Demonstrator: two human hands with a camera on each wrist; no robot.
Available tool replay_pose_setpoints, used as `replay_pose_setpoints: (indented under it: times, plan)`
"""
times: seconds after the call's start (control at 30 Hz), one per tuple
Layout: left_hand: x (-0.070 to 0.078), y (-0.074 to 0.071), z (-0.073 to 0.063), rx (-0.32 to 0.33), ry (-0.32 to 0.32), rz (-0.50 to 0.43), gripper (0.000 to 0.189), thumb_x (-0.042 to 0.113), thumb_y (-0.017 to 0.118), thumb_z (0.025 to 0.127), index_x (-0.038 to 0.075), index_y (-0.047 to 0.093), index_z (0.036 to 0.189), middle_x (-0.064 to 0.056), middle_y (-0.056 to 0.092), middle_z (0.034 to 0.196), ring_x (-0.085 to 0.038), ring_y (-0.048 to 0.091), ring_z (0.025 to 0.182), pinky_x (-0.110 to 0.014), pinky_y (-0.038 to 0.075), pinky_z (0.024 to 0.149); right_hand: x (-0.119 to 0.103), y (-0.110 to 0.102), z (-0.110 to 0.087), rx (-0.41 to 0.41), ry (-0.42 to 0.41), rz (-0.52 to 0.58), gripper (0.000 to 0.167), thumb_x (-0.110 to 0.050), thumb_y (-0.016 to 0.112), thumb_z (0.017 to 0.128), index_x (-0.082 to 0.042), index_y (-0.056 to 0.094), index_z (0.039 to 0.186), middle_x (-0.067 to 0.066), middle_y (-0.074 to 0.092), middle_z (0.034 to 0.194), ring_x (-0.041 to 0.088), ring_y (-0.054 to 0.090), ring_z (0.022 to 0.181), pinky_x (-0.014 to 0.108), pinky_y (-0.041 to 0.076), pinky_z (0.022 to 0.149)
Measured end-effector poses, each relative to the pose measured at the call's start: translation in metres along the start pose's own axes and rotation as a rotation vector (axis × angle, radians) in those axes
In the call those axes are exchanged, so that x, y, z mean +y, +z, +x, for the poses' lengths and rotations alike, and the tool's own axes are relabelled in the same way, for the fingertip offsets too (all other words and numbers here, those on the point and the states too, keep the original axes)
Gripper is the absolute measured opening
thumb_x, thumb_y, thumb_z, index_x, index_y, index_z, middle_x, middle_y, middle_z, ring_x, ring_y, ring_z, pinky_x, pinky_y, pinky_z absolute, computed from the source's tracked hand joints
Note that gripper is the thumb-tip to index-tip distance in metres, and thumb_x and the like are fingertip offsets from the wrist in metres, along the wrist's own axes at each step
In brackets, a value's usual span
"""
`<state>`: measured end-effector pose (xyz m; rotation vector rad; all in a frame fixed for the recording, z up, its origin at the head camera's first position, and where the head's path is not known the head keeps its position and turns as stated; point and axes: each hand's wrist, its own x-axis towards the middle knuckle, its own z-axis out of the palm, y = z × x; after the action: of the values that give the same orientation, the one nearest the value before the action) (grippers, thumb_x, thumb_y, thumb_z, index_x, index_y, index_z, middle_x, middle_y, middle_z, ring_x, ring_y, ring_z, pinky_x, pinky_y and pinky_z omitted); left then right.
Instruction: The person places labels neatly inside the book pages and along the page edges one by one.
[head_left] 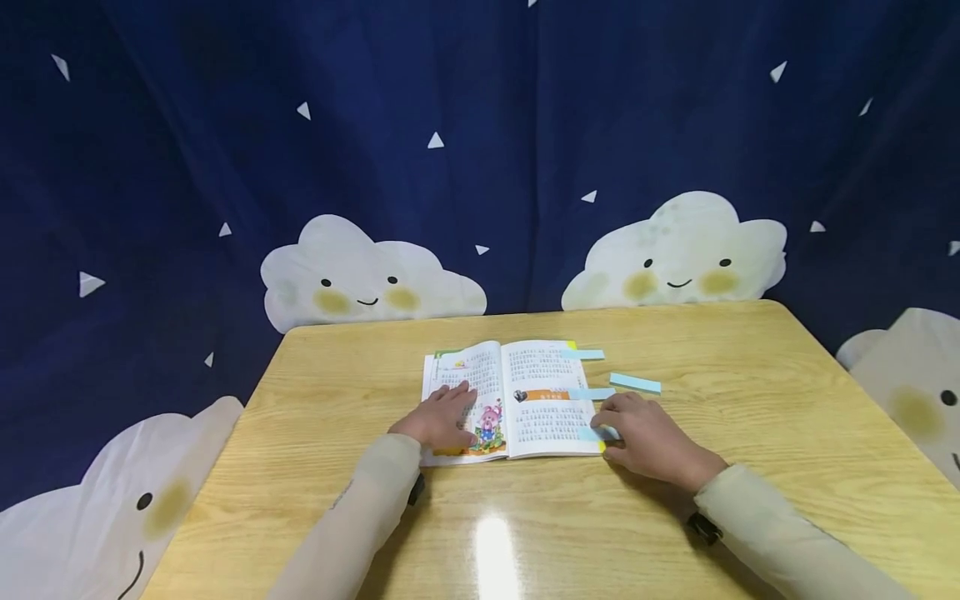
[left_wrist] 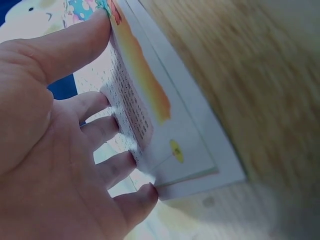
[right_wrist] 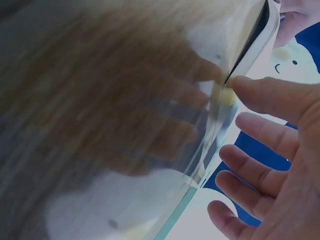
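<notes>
An illustrated book (head_left: 540, 367) lies spread on the table, with a pink cartoon animal (head_left: 490, 422) low on its left page. My left hand (head_left: 441, 419) rests on that page, fingers spread; in the left wrist view its fingertips touch the paper (left_wrist: 195, 152). My right hand (head_left: 647, 435) is at the lower right corner of the book. In the right wrist view its thumb (right_wrist: 270, 97) touches the corner and the other fingers are loosely extended. Blue paper strips stick out from the right page: an upper one (head_left: 585, 354), a middle one (head_left: 597, 393) and a lower one (head_left: 597, 434) by my right fingers.
A loose blue strip (head_left: 635, 382) lies on the wooden table (head_left: 360, 367), right of the book and beyond my right hand. Behind the table hangs a dark blue curtain (head_left: 480, 100) with smiling white clouds. Light glares off the table's near part.
</notes>
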<state>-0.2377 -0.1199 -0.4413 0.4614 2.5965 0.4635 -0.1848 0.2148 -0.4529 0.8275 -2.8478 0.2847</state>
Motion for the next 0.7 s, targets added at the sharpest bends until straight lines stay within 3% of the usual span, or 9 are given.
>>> replay_pose_setpoints:
  times: [0.4,0.7]
  plan:
    - [-0.0006,0.0011,0.0007,0.002,-0.003,0.001,0.078,0.035,0.067,0.093,0.020,0.027,0.158,0.000,0.014,0.169,-0.034,0.010,0.157,-0.053,0.018,0.126,0.0036,0.0051,-0.0021,-0.006,-0.036,0.025,0.021,-0.015,0.078,0.080,-0.015,0.073,0.100,0.006,0.065,0.108,0.025,0.060,0.098,0.040,0.052,0.072]
    - [0.0002,0.0006,0.0016,-0.002,0.006,0.007,0.078,0.035,0.068,0.093,0.020,0.027,0.158,-0.001,0.014,0.169,-0.035,0.011,0.156,-0.053,0.019,0.126,0.0041,0.0033,-0.0027,0.052,-0.040,0.077,0.011,-0.010,0.074,0.081,-0.015,0.072,0.091,0.006,0.067,0.108,0.026,0.062,0.102,0.043,0.055,0.082]
